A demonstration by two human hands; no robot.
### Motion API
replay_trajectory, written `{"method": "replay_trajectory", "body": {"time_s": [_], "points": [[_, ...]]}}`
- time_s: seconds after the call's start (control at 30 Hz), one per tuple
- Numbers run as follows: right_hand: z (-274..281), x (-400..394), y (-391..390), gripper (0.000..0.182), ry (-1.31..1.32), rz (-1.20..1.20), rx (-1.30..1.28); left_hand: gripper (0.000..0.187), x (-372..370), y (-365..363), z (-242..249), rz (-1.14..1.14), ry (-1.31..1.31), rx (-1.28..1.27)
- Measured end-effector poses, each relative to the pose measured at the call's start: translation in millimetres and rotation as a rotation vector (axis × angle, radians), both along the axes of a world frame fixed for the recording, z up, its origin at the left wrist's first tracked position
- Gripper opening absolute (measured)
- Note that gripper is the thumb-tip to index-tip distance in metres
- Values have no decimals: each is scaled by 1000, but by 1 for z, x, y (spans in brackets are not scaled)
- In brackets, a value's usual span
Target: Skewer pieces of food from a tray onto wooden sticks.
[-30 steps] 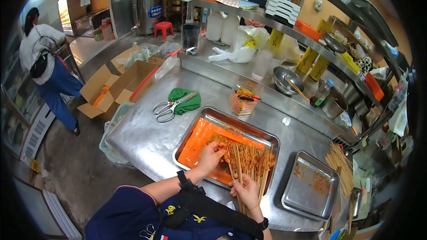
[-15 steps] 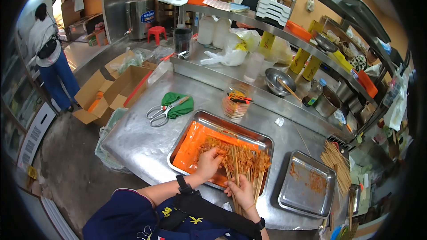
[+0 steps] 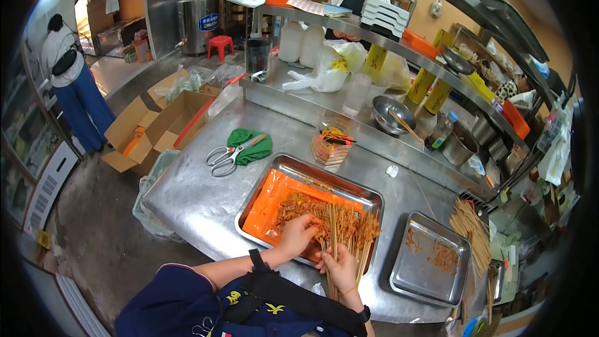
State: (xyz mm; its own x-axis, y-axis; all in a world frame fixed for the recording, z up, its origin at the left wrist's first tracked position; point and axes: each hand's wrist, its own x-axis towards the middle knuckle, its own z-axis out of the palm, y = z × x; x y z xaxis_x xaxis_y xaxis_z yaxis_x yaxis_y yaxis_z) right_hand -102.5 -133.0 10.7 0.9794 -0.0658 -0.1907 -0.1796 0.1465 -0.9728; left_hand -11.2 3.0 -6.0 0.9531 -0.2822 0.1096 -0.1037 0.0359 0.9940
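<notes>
My left hand (image 3: 298, 237) is closed over the marinated meat pieces (image 3: 292, 207), its fingertips pinching a bit of the meat beside the sticks. In my right hand (image 3: 340, 268) is a bundle of wooden skewers (image 3: 333, 224), gripped near their lower part. Both hands are over the front of a steel tray (image 3: 248, 228), where an orange plastic sheet (image 3: 265, 206) lies under the meat. Loaded skewers (image 3: 367, 232) rest along the tray's right side.
Scissors (image 3: 223, 161) lie by a green cloth (image 3: 256, 150). A second tray (image 3: 405, 274) and bare skewers (image 3: 469, 228) are at right. A plastic container (image 3: 331, 150) stands behind the tray. One person (image 3: 352, 3) is behind the shelf, another (image 3: 78, 93) at far left.
My left hand has moved slightly down and right, toward the skewers. My right hand still holds its bundle in about the same place. The person at far left has shifted a little.
</notes>
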Motion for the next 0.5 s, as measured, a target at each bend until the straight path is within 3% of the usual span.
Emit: {"method": "replay_trajectory", "body": {"time_s": [0.1,0.33,0.5], "points": [[2,0,1,8,-3,5,-48,14,8,-6,-7,105,40,-216],[2,1,4,9,15,-18,-25,16,5,-2,2,88,27,-145],[6,0,7,10,-2,-46,-155,20,9,-6,-11,104,33,-67]]}}
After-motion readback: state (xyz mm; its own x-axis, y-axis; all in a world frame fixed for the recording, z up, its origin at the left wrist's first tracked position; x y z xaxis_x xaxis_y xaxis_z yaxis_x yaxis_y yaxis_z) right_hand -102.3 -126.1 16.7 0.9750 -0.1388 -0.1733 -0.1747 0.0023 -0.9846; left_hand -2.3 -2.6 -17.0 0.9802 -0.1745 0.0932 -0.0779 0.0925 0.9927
